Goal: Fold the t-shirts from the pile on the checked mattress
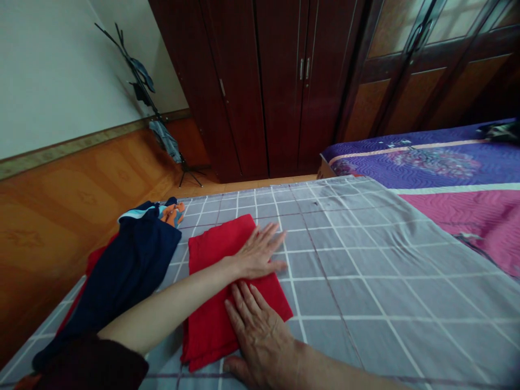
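Looking first at the big gray checked bed (365,303): soft, mostly flat, but wrinkled on the right. Might bunch up if rubbed hard, and so pull things crooked. Next, on the left side of the bed, see the loose dark blue clothes (142,254), close to the left arm (174,303). Could slide off the side if bumped by that arm. Then find the red cloth (215,244), folded and lying on the bed, just right of the dark blue clothes. Might get creased if pushed two ways at once. Could also slip apart at the near left corner, with layers uneven there. Now see the right grip (264,336): flat on the near part, fingers close together, pinching nothing. Could drag the top layer crooked if pressing too hard while sliding. Then see the left grip (260,255): spread wide, palm down, with fingertips past the red cloth's right edge, pinching nothing. Might rub the bed instead. Last, see the small orange scrap (174,214), maybe easy to drop if bumped.
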{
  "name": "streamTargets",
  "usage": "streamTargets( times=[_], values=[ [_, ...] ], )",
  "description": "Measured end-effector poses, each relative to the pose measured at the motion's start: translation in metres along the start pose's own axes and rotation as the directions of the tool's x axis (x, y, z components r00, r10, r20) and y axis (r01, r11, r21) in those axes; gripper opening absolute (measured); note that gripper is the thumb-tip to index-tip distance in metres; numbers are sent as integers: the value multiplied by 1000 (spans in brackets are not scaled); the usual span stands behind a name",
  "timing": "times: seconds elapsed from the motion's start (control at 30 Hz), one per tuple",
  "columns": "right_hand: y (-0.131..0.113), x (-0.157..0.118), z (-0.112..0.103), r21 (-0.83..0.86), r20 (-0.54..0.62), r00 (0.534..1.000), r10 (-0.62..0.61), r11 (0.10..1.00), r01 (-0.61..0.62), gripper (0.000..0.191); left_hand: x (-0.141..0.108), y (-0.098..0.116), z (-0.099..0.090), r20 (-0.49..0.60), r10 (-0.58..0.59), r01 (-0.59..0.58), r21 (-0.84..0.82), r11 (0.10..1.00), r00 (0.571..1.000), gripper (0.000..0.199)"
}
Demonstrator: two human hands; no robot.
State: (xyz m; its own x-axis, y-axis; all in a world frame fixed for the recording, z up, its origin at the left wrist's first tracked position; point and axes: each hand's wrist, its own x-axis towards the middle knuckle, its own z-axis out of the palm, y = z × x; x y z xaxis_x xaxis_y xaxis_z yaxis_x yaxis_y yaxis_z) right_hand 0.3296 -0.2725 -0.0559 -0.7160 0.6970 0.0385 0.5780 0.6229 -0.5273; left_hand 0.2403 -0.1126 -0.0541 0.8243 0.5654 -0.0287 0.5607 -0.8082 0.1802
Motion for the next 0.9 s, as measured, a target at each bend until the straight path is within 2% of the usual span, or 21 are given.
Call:
streamTargets(
  times=[0.03, 0.07, 0.1, 0.17, 0.2, 0.23, 0.37, 0.47, 0.53, 0.6, 0.67, 0.73, 0.8, 0.9],
  values=[
    [-1, -1, 1, 6, 5, 1000, -28, 1000, 28, 79, -2, 2, 1, 22, 60, -60, -3, 998, 998, 72],
    [-1, -1, 2, 9, 7, 998, -56, 998, 56, 78, -3, 2, 2, 29, 65, -66, 5, 998, 997, 68],
    [-1, -2, 4, 9, 5, 997, -76, 997, 76, 77, -5, 0, 2, 19, 8, -8, 21, 1000, 1000, 65],
    [-1, -3, 4, 0, -5, 995, -99, 995, 99, 75, -10, -8, -1, -40, -194, 195, 46, 980, 980, 65],
    [-1, -3, 4, -7, -6, 994, -108, 994, 108, 74, -15, -11, -2, -64, -259, 262, 46, 964, 964, 67],
    [-1, -2, 3, -14, -2, 993, -114, 993, 114, 74, -21, -13, -3, -73, -278, 281, 38, 959, 958, 68],
    [-3, 1, -4, -19, 43, 991, -127, 992, 128, 74, -64, -3, -2, 11, -147, 147, -19, 989, 989, 64],
    [-4, 4, -8, 5, 25, 990, -140, 990, 140, 70, -103, 6, 0, 21, -261, 261, 6, 965, 965, 63],
    [-1, 6, -8, 24, -48, 994, -103, 994, 104, 57, -128, 11, 1, -10, -344, 344, 26, 939, 939, 65],
    [3, 9, -6, 9, -137, 991, -15, 1000, 17, 43, -150, 19, 4, -23, -347, 347, 30, 937, 938, 66],
    [10, 11, -3, -44, -202, 977, 70, 996, -81, 43, -171, 28, 9, -23, -305, 305, 35, 952, 952, 67],
    [16, 12, 1, -96, -227, 969, 102, 987, -127, 48, -190, 37, 18, -46, -312, 314, 36, 949, 949, 67],
    [20, 13, 4, -115, -226, 969, 102, 985, -130, 51, -208, 40, 28, -112, -396, 399, 7, 917, 911, 67],
    [20, 13, 4, -98, -234, 963, 133, 982, -159, 50, -231, 31, 42, -228, -580, 568, -120, 814, 782, 69]
  ],
)
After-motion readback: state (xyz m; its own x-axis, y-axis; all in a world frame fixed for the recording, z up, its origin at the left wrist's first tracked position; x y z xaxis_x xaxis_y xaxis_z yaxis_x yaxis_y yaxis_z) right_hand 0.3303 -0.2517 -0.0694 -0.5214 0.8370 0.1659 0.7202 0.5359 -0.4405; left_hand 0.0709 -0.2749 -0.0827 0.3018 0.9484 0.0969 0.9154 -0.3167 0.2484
